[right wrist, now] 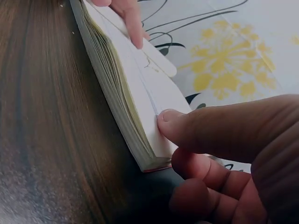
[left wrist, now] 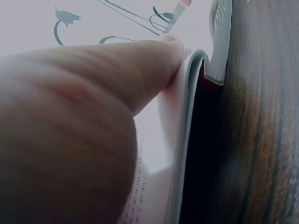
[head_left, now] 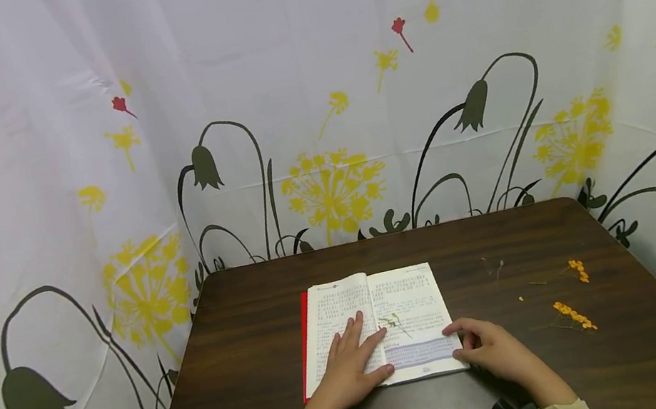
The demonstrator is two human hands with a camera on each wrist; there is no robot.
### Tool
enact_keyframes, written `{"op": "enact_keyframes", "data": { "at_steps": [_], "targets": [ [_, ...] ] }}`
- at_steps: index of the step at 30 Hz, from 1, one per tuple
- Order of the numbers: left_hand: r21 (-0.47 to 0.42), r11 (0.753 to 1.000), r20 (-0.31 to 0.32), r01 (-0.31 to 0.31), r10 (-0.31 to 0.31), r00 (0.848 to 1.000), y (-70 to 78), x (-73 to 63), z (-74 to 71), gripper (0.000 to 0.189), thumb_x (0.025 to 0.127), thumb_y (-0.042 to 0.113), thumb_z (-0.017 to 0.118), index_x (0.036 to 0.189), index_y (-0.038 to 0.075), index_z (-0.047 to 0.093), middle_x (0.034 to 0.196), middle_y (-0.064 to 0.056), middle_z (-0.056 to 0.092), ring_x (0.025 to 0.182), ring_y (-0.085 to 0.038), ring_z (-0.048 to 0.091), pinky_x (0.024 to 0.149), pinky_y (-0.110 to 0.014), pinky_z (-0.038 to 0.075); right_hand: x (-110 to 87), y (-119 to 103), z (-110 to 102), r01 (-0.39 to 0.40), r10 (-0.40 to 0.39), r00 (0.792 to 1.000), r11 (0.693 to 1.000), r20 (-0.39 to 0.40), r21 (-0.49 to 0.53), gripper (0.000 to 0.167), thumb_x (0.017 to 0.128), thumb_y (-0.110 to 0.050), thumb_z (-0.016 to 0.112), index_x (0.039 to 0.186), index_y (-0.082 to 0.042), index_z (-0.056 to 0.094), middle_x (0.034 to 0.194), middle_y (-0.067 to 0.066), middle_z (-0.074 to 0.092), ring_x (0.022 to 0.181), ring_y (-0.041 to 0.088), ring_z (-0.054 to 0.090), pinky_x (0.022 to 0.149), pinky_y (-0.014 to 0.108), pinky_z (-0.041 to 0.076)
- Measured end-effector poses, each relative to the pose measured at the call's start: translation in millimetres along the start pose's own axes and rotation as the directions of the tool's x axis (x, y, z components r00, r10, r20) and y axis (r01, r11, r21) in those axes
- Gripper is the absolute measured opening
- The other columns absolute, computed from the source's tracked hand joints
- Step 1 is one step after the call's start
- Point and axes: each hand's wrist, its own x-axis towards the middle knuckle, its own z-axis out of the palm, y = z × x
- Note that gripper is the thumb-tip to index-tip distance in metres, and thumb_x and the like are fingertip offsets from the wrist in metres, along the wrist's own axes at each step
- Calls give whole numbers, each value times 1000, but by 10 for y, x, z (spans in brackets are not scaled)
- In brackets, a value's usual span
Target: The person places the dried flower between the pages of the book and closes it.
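An open book [head_left: 403,286] with a red cover lies on the brown table, printed text on both pages. My left hand [head_left: 349,364] rests with spread fingers across the left page, its thumb reaching over the centre fold. On the right page lies a thin pressed sprig [head_left: 395,325], just right of my left fingers. At the lower right corner of the book my right hand [head_left: 496,350] pinches the page edge. In the right wrist view its thumb [right wrist: 175,123] lies on top of the page, with the other fingers curled at the side of the page block [right wrist: 124,107].
Two yellow flower sprigs, a nearer one [head_left: 573,315] and a farther one [head_left: 579,271], lie right of the book. A small dry sprig [head_left: 499,268] and a yellow bit [head_left: 520,299] are nearby. A flower-printed white curtain [head_left: 309,92] hangs behind the table [head_left: 250,362].
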Motion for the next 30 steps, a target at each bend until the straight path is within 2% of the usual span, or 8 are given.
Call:
{"op": "enact_keyframes", "data": {
  "at_steps": [4, 12, 19, 25, 30],
  "targets": [
    [-7, 1000, 14, 17, -17, 1000, 16, -10, 6, 71, 99, 54, 73, 163, 33, 52, 185, -11, 13, 172, -36, 12, 135, -68, 9, -12, 31, 13, -14, 14, 1000, 999, 1, 30, 38, 96, -19, 84, 132, -14, 73, 80, 4, 60, 56, 9, 50, 48, 25, 43],
    [5, 1000, 3, 6, -6, 1000, -8, 11, 7, 71, 99, 56, 72, 164, 34, 51, 185, -10, 13, 172, -36, 12, 135, -69, 10, -3, 3, 4, -7, 6, 1000, 998, -13, -64, 40, 94, -18, 86, 132, -18, 73, 74, -1, 52, 56, 7, 44, 50, 23, 37],
    [-4, 1000, 4, 12, -12, 1000, 0, 11, 22, 71, 99, 56, 72, 164, 34, 51, 185, -10, 12, 172, -36, 12, 135, -69, 9, 0, 16, -3, -16, 15, 1000, 997, -24, -75, 40, 92, -19, 87, 130, -20, 74, 70, -3, 45, 54, 6, 38, 50, 21, 31],
    [-4, 1000, 3, 5, -5, 1000, 1, 12, 25, 71, 99, 57, 72, 164, 34, 51, 185, -11, 13, 172, -37, 12, 135, -70, 10, 16, 0, 44, -39, 26, 995, 990, -97, -138, 33, 91, -26, 89, 121, -28, 76, 67, -5, 45, 54, 6, 38, 51, 23, 32],
    [5, 1000, -15, -17, 17, 1000, -9, -4, 23, 71, 99, 56, 72, 163, 31, 53, 184, -16, 16, 171, -41, 16, 132, -73, 13, 32, -39, 135, -25, -11, 985, 978, -169, -206, 23, 93, -27, 88, 110, -36, 76, 64, -7, 45, 53, 5, 38, 52, 24, 32]
  ]
}}
